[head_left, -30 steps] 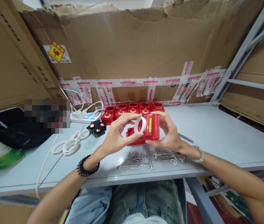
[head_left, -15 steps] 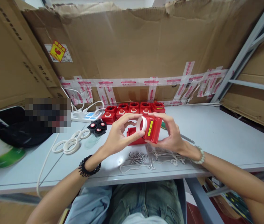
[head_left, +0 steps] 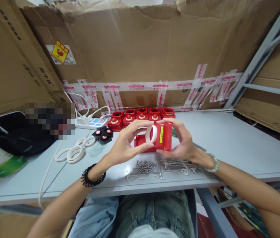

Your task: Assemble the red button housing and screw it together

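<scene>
Red box (head_left: pixel 164 136) held up over the table (head_left: pixel 229 145), just above a screw pile (head_left: pixel 143 167). Right hand (head_left: pixel 184 142) is closed around its far side; left hand (head_left: pixel 125 145) pinches a white ring (head_left: pixel 151 134) against the box face — thumb below, fingers above. Hard plastic by the look: probably light, stiff, a bit slick. Best held by the side walls, as now. The ring looks thin — grip its rim gently. More red boxes (head_left: pixel 142 115) sit in a row behind, spare rings (head_left: pixel 74 152) to the left.
</scene>
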